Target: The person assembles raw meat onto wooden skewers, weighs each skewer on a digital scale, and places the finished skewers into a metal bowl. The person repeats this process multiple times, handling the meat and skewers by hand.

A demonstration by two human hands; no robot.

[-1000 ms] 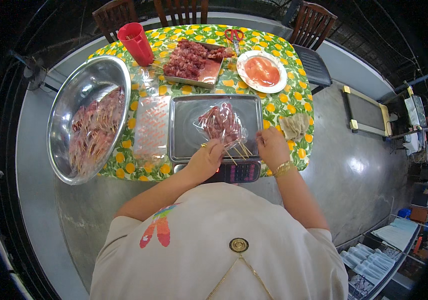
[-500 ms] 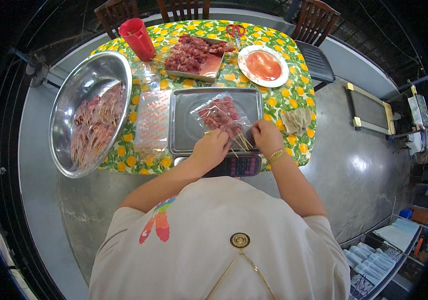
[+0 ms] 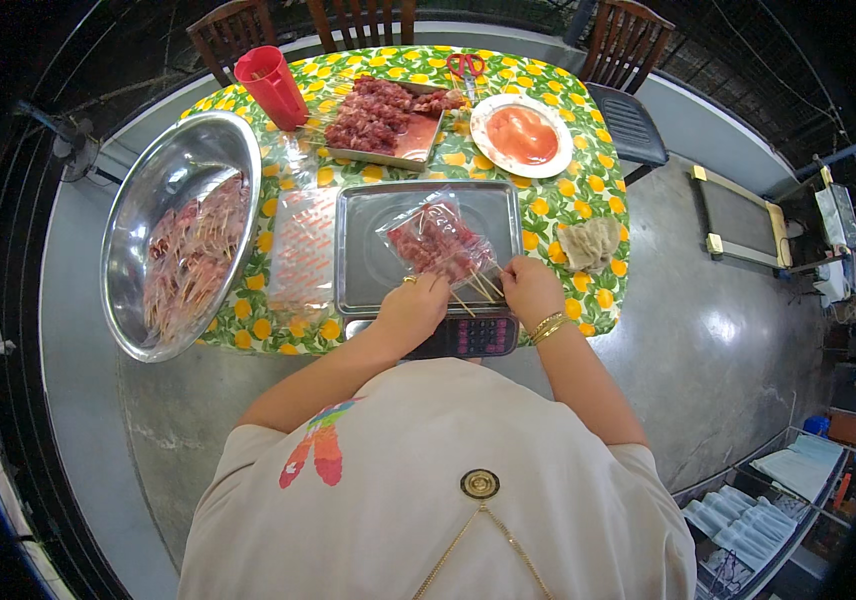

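Observation:
A clear plastic bag of meat skewers (image 3: 435, 241) lies on the steel pan of a weighing scale (image 3: 368, 268). The wooden stick ends poke out of the bag's open mouth toward me. My left hand (image 3: 416, 308) grips the bag's near edge on the left of the sticks. On their right, my right hand (image 3: 531, 291), with gold bracelets at the wrist, pinches the bag mouth. The scale's keypad (image 3: 468, 335) sits just below both hands.
A large steel bowl (image 3: 188, 170) of bagged skewers sits at left. A stack of clear bags (image 3: 304, 262), a red cup (image 3: 271, 85), a tray of raw meat (image 3: 385, 117), a white plate (image 3: 521, 134), red scissors (image 3: 465, 66) and a cloth (image 3: 590, 243) lie on the patterned tablecloth. Chairs stand behind.
Both hands have stayed at the bag's mouth on the scale pan. The bag has shifted slightly and its mouth is drawn closer around the sticks.

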